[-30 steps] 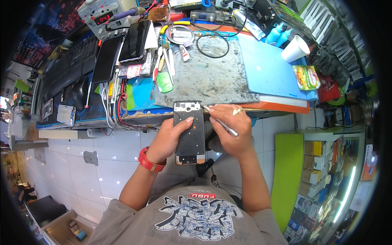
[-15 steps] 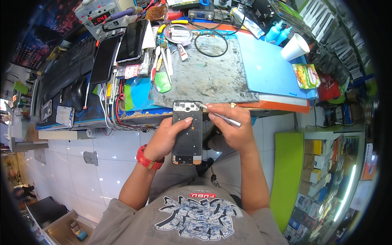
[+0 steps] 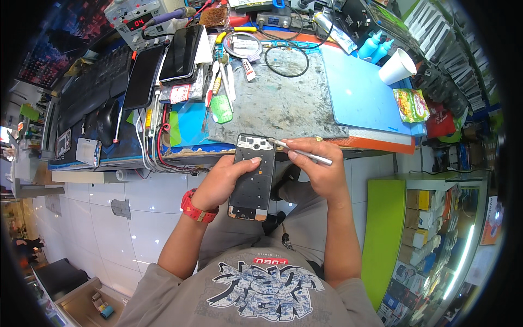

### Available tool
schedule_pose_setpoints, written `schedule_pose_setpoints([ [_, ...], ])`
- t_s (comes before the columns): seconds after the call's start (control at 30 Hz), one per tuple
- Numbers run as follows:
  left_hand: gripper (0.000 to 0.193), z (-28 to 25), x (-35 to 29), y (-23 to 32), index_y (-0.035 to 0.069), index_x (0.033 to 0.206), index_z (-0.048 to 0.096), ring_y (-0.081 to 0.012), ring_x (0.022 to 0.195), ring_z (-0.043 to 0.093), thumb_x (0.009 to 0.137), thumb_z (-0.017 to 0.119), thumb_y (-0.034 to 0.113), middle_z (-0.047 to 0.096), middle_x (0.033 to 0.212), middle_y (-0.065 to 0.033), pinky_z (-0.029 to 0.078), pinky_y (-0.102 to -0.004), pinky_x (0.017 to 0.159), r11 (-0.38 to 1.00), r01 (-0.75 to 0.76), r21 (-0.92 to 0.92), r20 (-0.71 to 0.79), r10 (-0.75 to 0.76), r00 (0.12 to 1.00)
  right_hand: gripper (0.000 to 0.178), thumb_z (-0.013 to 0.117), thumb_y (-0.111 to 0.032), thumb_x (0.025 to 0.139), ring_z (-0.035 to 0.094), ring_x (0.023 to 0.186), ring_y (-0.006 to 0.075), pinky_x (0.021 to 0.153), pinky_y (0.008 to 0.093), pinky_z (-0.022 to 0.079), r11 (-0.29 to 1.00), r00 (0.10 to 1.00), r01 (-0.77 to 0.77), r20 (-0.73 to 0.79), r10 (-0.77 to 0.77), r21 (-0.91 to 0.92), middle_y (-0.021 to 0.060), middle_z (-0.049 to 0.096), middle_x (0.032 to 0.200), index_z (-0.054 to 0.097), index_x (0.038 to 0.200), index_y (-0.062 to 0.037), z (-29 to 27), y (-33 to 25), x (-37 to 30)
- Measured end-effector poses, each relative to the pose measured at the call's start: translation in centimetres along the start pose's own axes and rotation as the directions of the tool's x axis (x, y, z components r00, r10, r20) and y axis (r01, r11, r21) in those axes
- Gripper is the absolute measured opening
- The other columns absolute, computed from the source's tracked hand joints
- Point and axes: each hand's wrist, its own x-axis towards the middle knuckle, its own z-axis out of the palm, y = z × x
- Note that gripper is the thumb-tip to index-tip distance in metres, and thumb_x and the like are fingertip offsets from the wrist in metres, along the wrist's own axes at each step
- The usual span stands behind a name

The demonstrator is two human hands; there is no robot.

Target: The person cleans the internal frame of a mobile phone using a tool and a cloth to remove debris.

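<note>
The phone [image 3: 253,175] sits at frame centre, just below the worktop [image 3: 283,106] edge, with the left hand [image 3: 226,179] on its left and the right hand [image 3: 318,166] on its right. The tool [image 3: 302,152] runs from the right hand to the phone's top. On the worktop, a cup [image 3: 397,66] stands upper right and two phones [image 3: 163,65] lie upper left.

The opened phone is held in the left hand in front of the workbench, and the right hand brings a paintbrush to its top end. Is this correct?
Not quite. The right hand holds a slim metal tool like tweezers, not a paintbrush. The rest stands: in the head view the left hand holds the opened phone in front of the workbench, and the tool's tip meets its top end.
</note>
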Motion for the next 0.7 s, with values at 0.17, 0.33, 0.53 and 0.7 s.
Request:
schedule_pose_setpoints([
  [0.17, 0.033, -0.2, 0.2, -0.2, 0.000, 0.118, 0.068, -0.0109, 0.091, 0.067, 0.100, 0.064, 0.026, 0.072, 0.104, -0.0038, 0.053, -0.0267, 0.081, 1.000, 0.009, -0.005, 0.009, -0.009, 1.000, 0.022, 0.074, 0.003, 0.084, 0.074, 0.097, 0.0226, 0.086, 0.0318, 0.056, 1.000, 1.000, 0.002, 0.019, -0.002, -0.026, 0.0163, 0.077, 0.105, 0.077, 0.105, 0.0011, 0.0, -0.1, 0.2],
  [0.33, 0.033, 0.0, 0.1, -0.1, 0.000, 0.119, 0.067, -0.0111, 0.092, 0.067, 0.099, 0.064, 0.026, 0.072, 0.106, -0.0046, 0.053, -0.0270, 0.082, 1.000, -0.009, -0.015, -0.006, 0.009, 1.000, 0.022, 0.074, 0.003, 0.084, 0.074, 0.096, 0.0228, 0.086, 0.0321, 0.056, 0.998, 0.999, 0.033, 0.040, -0.031, -0.047, 0.0161, 0.077, 0.105, 0.077, 0.106, 0.0010, 0.0, -0.5, 0.4],
  [0.53, 0.033, 0.2, -0.1, 0.0, 0.000, 0.117, 0.069, -0.0108, 0.090, 0.068, 0.099, 0.065, 0.027, 0.072, 0.104, -0.0045, 0.054, -0.0270, 0.080, 0.999, -0.022, -0.031, -0.029, 0.021, 0.999, 0.022, 0.074, 0.003, 0.083, 0.074, 0.096, 0.0231, 0.086, 0.0324, 0.056, 0.997, 0.998, 0.036, 0.047, -0.033, -0.072, 0.0161, 0.077, 0.105, 0.077, 0.105, 0.0012, 0.0, -0.8, 0.6],
  [0.7, 0.032, 0.0, 0.0, -0.1, 0.000, 0.118, 0.070, -0.0108, 0.091, 0.068, 0.099, 0.064, 0.026, 0.073, 0.103, -0.0044, 0.054, -0.0267, 0.080, 0.999, -0.027, 0.025, -0.020, 0.027, 0.999, 0.021, 0.073, 0.002, 0.084, 0.074, 0.096, 0.0229, 0.086, 0.0319, 0.056, 0.998, 0.999, -0.038, 0.026, 0.039, -0.044, 0.0159, 0.077, 0.105, 0.077, 0.105, 0.0006, -0.5, -0.9, 0.3],
])
